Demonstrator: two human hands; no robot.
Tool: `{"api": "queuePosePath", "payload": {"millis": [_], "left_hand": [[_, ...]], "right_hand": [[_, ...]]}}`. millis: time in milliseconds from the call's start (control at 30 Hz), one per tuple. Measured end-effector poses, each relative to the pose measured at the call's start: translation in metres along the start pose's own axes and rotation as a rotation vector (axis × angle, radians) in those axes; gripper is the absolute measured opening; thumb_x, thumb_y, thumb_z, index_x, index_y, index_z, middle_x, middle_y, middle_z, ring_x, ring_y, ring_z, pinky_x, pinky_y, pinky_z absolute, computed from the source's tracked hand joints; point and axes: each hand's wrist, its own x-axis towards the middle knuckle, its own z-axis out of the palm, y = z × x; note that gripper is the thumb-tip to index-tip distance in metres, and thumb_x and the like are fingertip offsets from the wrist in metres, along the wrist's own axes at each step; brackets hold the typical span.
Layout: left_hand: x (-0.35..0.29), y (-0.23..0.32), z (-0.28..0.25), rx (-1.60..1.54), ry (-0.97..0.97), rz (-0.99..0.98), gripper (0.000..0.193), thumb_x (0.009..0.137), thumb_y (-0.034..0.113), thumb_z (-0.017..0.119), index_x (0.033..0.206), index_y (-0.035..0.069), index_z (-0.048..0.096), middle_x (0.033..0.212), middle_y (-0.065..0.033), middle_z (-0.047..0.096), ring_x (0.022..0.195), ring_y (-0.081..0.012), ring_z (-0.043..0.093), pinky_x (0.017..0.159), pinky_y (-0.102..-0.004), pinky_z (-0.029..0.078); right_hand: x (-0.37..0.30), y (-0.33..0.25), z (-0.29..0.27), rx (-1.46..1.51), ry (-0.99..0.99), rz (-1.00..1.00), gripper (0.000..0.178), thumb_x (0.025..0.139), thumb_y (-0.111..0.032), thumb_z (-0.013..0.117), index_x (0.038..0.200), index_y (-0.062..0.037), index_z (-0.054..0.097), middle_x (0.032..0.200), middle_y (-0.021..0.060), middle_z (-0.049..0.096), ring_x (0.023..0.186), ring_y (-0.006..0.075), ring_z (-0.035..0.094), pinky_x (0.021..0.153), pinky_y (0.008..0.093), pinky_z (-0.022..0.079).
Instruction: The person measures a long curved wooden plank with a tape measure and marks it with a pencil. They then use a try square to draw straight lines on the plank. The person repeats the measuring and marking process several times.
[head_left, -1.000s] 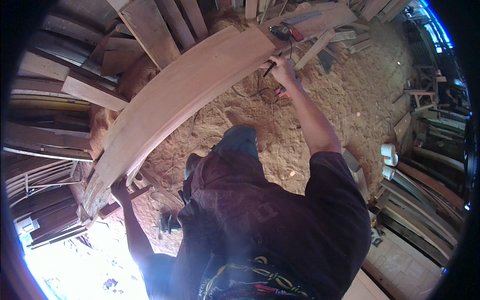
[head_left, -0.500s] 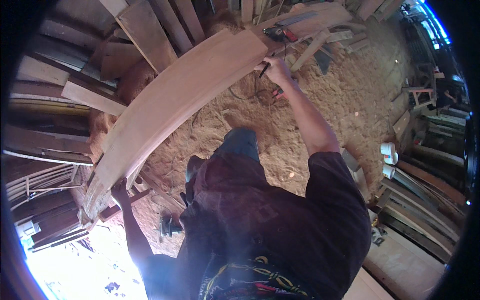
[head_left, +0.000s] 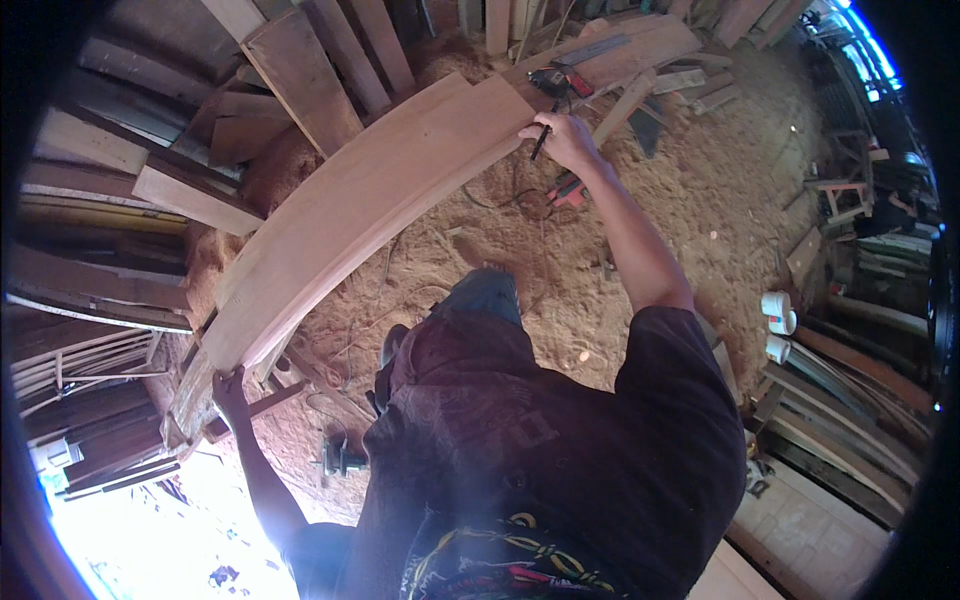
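A wide, reddish-brown wooden board (head_left: 370, 205) lies slantwise ahead of me, running from lower left to upper right. At its near left end, my left hand (head_left: 229, 390) has its fingers closed on the corner. My right hand (head_left: 568, 145) is at the far right end, its fingertips against the board's edge. A slim black marker-like stick (head_left: 541, 141) is held in that same hand and points downward. Under the left end shows a rougher timber support (head_left: 185, 405). The undersides of both grips are hidden.
A power tool (head_left: 560, 82) rests on another plank (head_left: 640, 50) beyond my right hand. A red tool (head_left: 567, 192) with a cord lies on sawdust-covered ground (head_left: 620, 250). Another machine (head_left: 340, 456) sits lower left. Stacked planks (head_left: 300, 75) line the left; white buckets (head_left: 778, 318) stand right.
My left hand has shifted from the board's front edge to its end corner. The right hand remains at the far end with the black stick, slightly lower in view.
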Motion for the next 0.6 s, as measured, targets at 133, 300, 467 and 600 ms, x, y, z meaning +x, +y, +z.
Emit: {"api": "queuePosePath", "payload": {"millis": [133, 300, 467, 600], "left_hand": [[0.002, -0.003, -0.003, 0.167, 0.032, 0.080, 0.038, 0.090, 0.018, 0.082, 0.111, -0.006, 0.062, 0.078, -0.0107, 0.069, 0.074, -0.0158, 0.058, 0.069, -0.0324, 0.050], [0.018, -0.024, -0.004, 0.152, -0.145, 0.076, 0.040, 0.090, 0.025, 0.081, 0.118, 0.001, 0.067, 0.095, -0.0135, 0.072, 0.083, -0.0264, 0.066, 0.076, -0.0417, 0.054], [-0.010, -0.025, -0.002, 0.058, -0.127, 0.051, 0.051, 0.083, 0.028, 0.086, 0.123, 0.004, 0.067, 0.115, -0.0159, 0.072, 0.092, -0.0306, 0.071, 0.082, -0.0406, 0.057], [-0.011, 0.012, 0.000, 0.146, -0.048, 0.025, 0.050, 0.083, 0.030, 0.087, 0.120, 0.002, 0.067, 0.111, -0.0160, 0.076, 0.099, -0.0293, 0.075, 0.085, -0.0401, 0.059]], "right_hand": [[-0.001, -0.005, -0.004, -0.065, 0.011, 0.004, 0.025, 0.094, -0.038, 0.075, 0.101, -0.0142, 0.080, 0.077, 0.0146, 0.068, 0.072, 0.0338, 0.068, 0.066, 0.0466, 0.048], [-0.004, 0.002, 0.004, 0.007, 0.023, 0.089, 0.018, 0.100, -0.028, 0.067, 0.110, -0.0200, 0.080, 0.097, 0.0163, 0.075, 0.090, 0.0343, 0.072, 0.080, 0.0435, 0.054], [0.001, 0.003, -0.002, -0.055, -0.114, -0.022, 0.029, 0.103, -0.030, 0.063, 0.118, -0.0088, 0.076, 0.116, 0.0113, 0.076, 0.103, 0.0247, 0.070, 0.091, 0.0379, 0.053], [0.013, 0.020, -0.001, 0.072, -0.077, 0.061, 0.029, 0.096, -0.029, 0.075, 0.110, -0.0034, 0.073, 0.101, 0.0158, 0.077, 0.086, 0.0258, 0.069, 0.081, 0.0376, 0.052]]}}
